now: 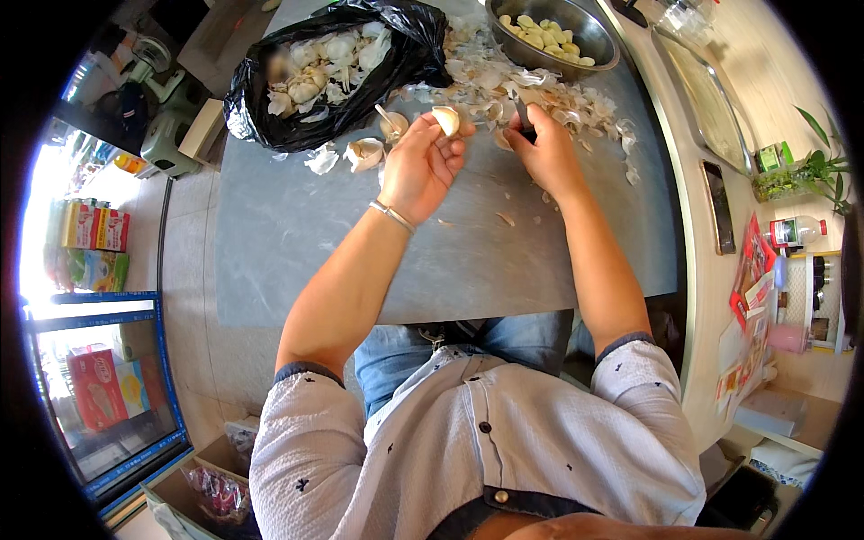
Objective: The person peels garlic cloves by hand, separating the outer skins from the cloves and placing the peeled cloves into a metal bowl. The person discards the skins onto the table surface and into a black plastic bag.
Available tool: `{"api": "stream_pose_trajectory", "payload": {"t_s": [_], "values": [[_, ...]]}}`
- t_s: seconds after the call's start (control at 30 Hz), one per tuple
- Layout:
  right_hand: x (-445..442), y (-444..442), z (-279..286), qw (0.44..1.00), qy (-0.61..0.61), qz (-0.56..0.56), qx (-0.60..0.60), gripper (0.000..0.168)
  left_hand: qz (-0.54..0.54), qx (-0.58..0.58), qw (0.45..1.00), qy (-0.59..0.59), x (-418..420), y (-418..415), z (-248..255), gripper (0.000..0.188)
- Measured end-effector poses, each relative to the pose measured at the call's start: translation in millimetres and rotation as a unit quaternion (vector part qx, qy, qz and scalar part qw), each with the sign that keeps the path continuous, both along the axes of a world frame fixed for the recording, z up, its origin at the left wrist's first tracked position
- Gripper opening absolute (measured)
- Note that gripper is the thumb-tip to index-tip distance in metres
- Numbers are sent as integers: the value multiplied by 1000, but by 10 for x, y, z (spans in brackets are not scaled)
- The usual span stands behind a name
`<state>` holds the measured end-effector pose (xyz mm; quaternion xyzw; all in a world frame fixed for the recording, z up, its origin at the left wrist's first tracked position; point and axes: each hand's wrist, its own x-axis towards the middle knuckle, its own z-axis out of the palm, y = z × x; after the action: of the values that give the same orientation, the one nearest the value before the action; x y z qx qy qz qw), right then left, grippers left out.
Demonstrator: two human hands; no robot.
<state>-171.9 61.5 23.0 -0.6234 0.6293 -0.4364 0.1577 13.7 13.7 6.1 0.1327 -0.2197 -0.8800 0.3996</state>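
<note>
Between the thumb and fingers of my left hand [426,169] is a garlic clove [446,121], its pale side showing. My right hand [548,150] grips a small knife [522,116] with a dark handle, its blade angled away from me over the skins. Just left of my left hand lie a partly broken garlic bulb [364,154] and a second piece of bulb with a stem [393,125]. Garlic bulbs [314,71] fill an opened black plastic bag [250,115] beyond them. Peeled cloves [547,35] lie in a steel bowl [601,66] at the far right.
Loose garlic skins [479,64] spread over the far part of the grey table [304,250]. Along the right runs a pale counter [702,304] with a phone [718,206], a metal tray [702,101] and a plant [810,169]. A glass-fronted cabinet [108,391] stands at left.
</note>
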Motion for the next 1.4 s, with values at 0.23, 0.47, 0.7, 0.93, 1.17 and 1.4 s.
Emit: {"api": "stream_pose_trajectory", "payload": {"t_s": [0.23, 0.47, 0.7, 0.93, 1.17, 1.4], "values": [[142, 103, 98, 996, -23, 90, -6, 21, -12, -53, 994, -98, -59, 96, 36, 21], [200, 102, 87, 993, -20, 112, 14, 25, 57, -296, 899, -318, -79, 193, 70, 31], [157, 107, 33, 980, -120, 150, 45, 30, 76, -308, 904, -286, -62, 172, 67, 25], [175, 156, 151, 986, -23, 167, 3, 35, 58, -290, 916, -273, -18, 132, 94, 21], [187, 118, 70, 981, 74, 179, -21, 36, 158, -418, 794, -412, -62, 142, 18, 29], [271, 118, 19, 980, 111, 161, -32, 39, 196, -428, 739, -482, -41, 176, 114, 33]]}}
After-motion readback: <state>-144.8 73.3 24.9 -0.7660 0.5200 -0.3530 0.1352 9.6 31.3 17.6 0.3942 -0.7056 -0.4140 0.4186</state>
